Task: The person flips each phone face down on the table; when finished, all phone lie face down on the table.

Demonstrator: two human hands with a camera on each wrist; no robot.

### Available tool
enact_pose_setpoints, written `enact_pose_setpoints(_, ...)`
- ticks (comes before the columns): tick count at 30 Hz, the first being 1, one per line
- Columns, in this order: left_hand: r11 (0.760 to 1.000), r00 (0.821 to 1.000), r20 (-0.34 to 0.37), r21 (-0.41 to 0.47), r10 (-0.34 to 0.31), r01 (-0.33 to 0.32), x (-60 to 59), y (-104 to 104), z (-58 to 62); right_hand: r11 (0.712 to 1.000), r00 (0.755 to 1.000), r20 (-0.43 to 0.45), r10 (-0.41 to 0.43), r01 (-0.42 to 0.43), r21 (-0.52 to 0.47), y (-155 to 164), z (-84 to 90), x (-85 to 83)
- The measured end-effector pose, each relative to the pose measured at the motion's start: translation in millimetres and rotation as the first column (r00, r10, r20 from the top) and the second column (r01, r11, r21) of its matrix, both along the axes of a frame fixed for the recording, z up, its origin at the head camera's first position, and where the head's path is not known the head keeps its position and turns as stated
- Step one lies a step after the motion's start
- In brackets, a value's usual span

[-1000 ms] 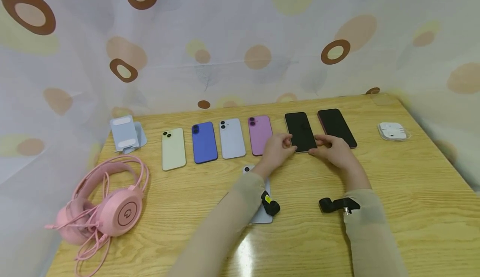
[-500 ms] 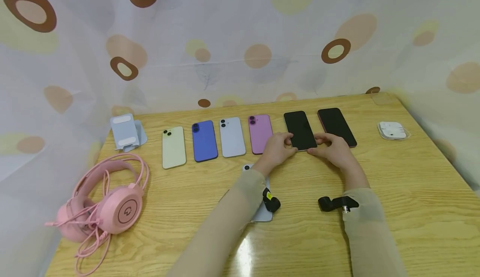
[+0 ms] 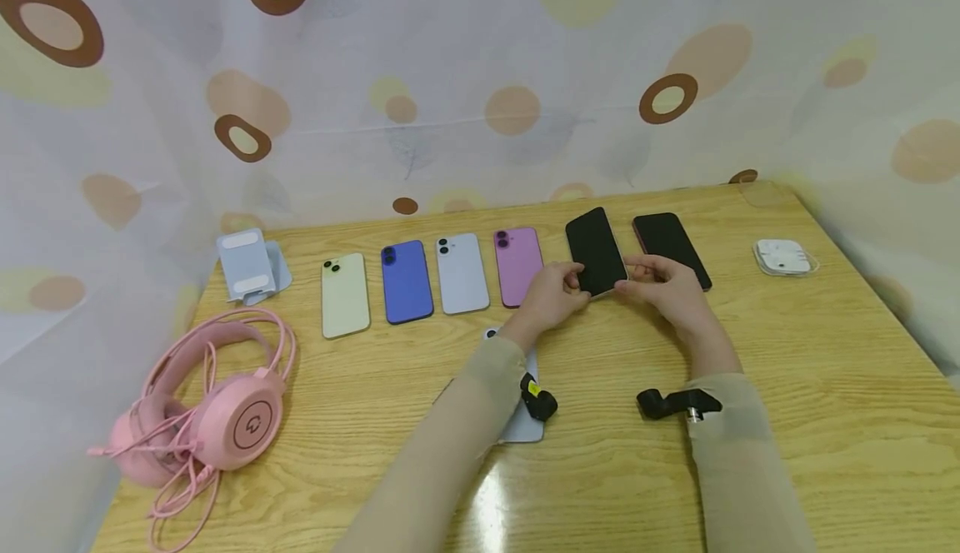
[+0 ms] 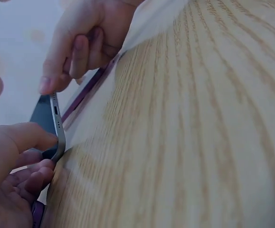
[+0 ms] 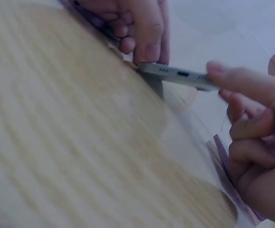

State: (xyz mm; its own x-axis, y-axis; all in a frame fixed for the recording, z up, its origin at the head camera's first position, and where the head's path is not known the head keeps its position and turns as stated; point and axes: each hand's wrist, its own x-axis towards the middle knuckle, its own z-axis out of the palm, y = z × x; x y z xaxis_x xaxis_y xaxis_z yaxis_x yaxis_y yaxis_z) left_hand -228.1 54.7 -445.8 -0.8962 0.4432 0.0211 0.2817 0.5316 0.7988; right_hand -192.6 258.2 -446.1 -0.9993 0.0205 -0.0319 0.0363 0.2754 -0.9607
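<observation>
Centre right of the head view, a person's left hand (image 3: 551,295) and right hand (image 3: 663,285) hold a black-screened phone (image 3: 596,251) by its near end, the left thumb and fingers pinching the lower left corner and the right fingertips on the lower right corner. The phone is tilted, its near end lifted off the wooden table (image 3: 787,386) between the two hands. In the left-wrist view the phone (image 4: 51,128) shows edge-on at the left of the frame, its metal rim with a port facing the camera, the left thumb (image 4: 25,137) pressed against its screen side and curled fingers beneath; the right hand (image 4: 80,45) reaches down from the upper left, a fingertip on the phone's top corner. The right-wrist view shows the same rim (image 5: 177,74) near the upper centre, clear of the tabletop, gripped at either end.

Just right of it in the head view lies a second dark phone (image 3: 671,245), flat. To the left lie a purple phone (image 3: 516,263), a pale lilac phone (image 3: 461,271), a blue phone (image 3: 407,281) and a pale yellow phone (image 3: 345,293) in a row. A pink headset (image 3: 213,403) rests at lower left.
</observation>
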Motion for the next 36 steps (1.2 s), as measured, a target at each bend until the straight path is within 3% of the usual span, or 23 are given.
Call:
enact_pose_setpoints(6,0.998,0.999,0.038,0.058,0.032,-0.034,-1.3,-2.8,-0.8,0.998,0.998,-0.065,-0.003,-0.001,-0.062,-10.2,3.2,-1.3)
enact_pose_setpoints(13,0.99,0.991,0.099,0.102,0.085,-0.095,0.6,-4.1,3.9,0.988,0.996,-0.078,0.033,-0.044,-0.146,-27.4,0.8,-1.5)
enact_pose_setpoints(20,0.971,0.989,0.079,0.195,0.128,-0.141,6.3,-12.5,24.1,0.992,0.993,-0.077,0.093,-0.099,-0.075,-34.8,-0.6,-2.3)
enact_pose_setpoints(29,0.963,0.989,0.05,0.225,0.14,-0.148,5.7,-24.8,27.6,0.982,0.98,-0.068,0.187,-0.187,0.0,-35.5,-1.7,-2.3)
enact_pose_setpoints(36,0.967,0.984,0.044,0.183,0.172,-0.177,5.7,-37.7,25.1,0.991,0.995,0.005,0.104,-0.104,0.083,-33.1,-5.8,-4.8)
